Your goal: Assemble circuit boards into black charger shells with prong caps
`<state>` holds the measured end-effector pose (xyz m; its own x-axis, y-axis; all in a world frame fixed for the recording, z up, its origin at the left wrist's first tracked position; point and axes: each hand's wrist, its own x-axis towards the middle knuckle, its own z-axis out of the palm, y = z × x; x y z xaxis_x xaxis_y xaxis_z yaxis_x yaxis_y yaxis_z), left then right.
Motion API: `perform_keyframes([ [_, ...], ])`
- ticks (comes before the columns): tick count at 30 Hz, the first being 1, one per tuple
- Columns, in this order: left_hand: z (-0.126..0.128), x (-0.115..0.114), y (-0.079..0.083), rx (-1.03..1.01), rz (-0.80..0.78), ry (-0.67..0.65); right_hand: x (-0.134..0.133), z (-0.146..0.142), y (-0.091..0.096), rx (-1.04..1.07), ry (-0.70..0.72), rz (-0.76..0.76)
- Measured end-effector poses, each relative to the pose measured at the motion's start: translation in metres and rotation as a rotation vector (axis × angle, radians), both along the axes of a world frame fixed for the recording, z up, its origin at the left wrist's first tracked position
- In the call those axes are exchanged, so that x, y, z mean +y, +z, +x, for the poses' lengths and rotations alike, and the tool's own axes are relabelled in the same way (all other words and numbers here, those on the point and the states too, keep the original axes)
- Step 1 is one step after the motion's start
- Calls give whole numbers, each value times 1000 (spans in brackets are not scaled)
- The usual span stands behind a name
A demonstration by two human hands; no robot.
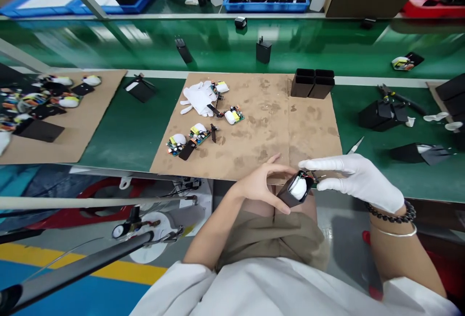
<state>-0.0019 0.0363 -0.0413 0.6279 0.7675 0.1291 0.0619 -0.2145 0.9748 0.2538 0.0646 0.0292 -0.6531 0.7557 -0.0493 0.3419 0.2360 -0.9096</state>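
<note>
One black plastic adapter housing (288,194), tilted, clasped between thumb and fingers of the bare left hand (259,181); white-gloved right hand (358,178) at its open end, whether pinching cannot be told.

black casing (286,196) | tilted | white part (298,189), wires (308,175) at open end | in left fingers (284,168)

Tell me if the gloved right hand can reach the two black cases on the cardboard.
Likely yes: though at the housing in the left hand, the right hand seems to have only bare cardboard between it and the two black cases.
</note>
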Motion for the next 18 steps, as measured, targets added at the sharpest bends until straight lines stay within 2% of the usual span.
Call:
perform_keyframes([
  [2, 0, 0, 0, -12, -12, 13, -7, -4, -6, 13, -85, 1],
  [4, 4, -5, 0, -13, -11, 98, -16, -7, -12, 52, -204, 8],
  [6, 13, -12, 1, 13, 34, 273, -24, -9, -15, 69, -341, 42],
  [9, 34, -24, 2, 167, 236, 579, -36, -14, -13, 2, -519, 129],
  [11, 50, -30, 0, 299, 364, 709, -43, -19, -10, -85, -602, 208],
  [13, 64, -33, -4, 381, 421, 777, -48, -25, -7, -187, -659, 301],
  [18, 76, -30, -14, 438, 490, 804, -53, -41, -17, -320, -758, 455],
])
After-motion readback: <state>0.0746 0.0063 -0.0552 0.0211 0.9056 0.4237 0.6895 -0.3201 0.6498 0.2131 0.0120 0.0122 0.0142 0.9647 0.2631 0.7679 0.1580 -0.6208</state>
